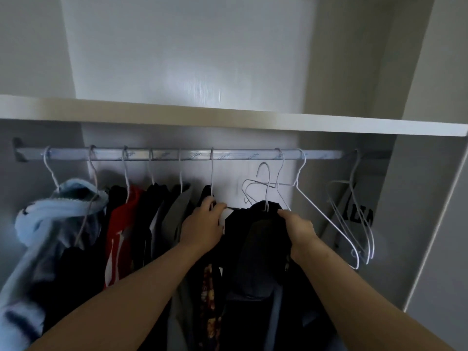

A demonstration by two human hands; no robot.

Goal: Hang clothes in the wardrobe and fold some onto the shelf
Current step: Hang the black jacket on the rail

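- Both hands reach forward into the wardrobe (417,198). The left hand (202,225) curls its fingers round the left shoulder of a black garment (255,249), and the right hand (300,230) grips the right shoulder, fingers closed on the cloth.
- Between the hands, the black garment sits on a white wire hanger (267,191). Its hook stands free just below the rail (240,154) and is not yet over it.
- The step in hand looks like hooking this hanger onto the rail. To do it well, raise both shoulders evenly so the hook stays upright. Bring it above the rail in the gap to the right of the hung clothes, then lower it.
- One risk is that the hook snags the empty hangers (326,216) just behind it and to its right.
- Left of the hands, the wardrobe holds a row of hung clothes. A light blue hooded top (63,198) is at the far left, then a red garment (121,224), then several dark and grey ones packed close.
- To the right, the empty hangers dangle from the rail, some tilted.
- Farthest back and highest, a white shelf (228,119) runs across just above the rail.
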